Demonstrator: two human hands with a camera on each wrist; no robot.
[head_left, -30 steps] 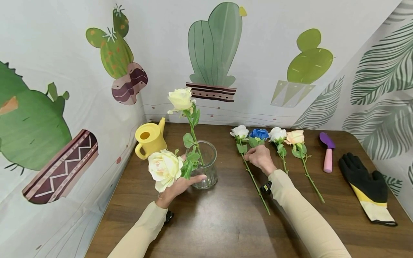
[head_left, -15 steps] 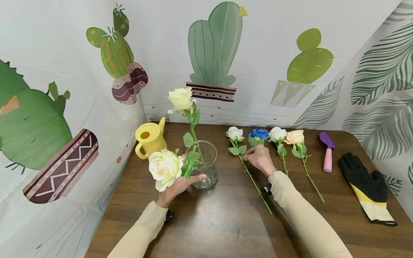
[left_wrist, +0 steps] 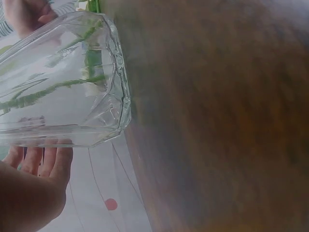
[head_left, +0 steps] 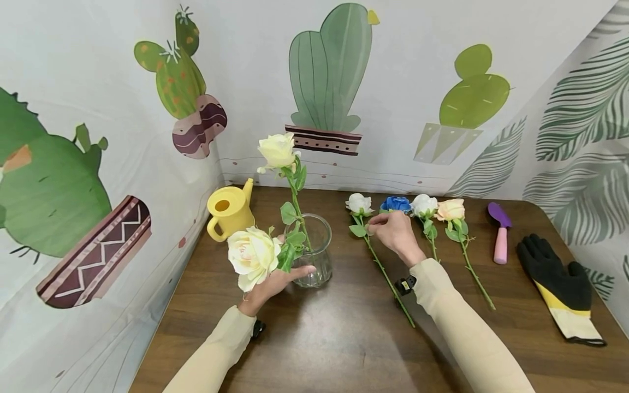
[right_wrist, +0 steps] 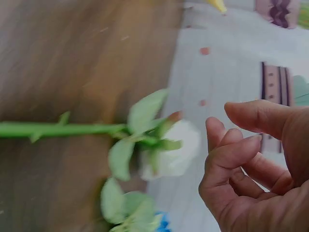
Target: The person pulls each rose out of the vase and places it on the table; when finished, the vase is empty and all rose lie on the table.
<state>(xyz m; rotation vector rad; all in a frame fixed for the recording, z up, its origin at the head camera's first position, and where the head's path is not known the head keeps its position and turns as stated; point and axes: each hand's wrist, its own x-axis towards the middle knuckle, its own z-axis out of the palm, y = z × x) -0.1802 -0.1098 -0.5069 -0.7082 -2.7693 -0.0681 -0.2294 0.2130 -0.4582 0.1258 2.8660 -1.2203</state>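
On the left, my left hand holds a clear glass vase by its side, thumb at the front; in the left wrist view its fingers lie along the glass. Two cream roses lean out of it, one upright, the other drooping over the left hand. My right hand is beside the leaves of a white rose lying on the table. The right wrist view shows this hand loosely curled, thumb and forefinger apart, nothing between them, clear of the rose.
Right of that rose lie a blue rose, another white rose and a peach rose. Farther right are a purple trowel with a pink handle and a black-and-yellow glove. A yellow watering can stands behind the vase, leftward.
The nearest white rose's bloom shifted left and its stem end slightly right. My right hand then came off it and rose a little. The left hand and vase stayed put.
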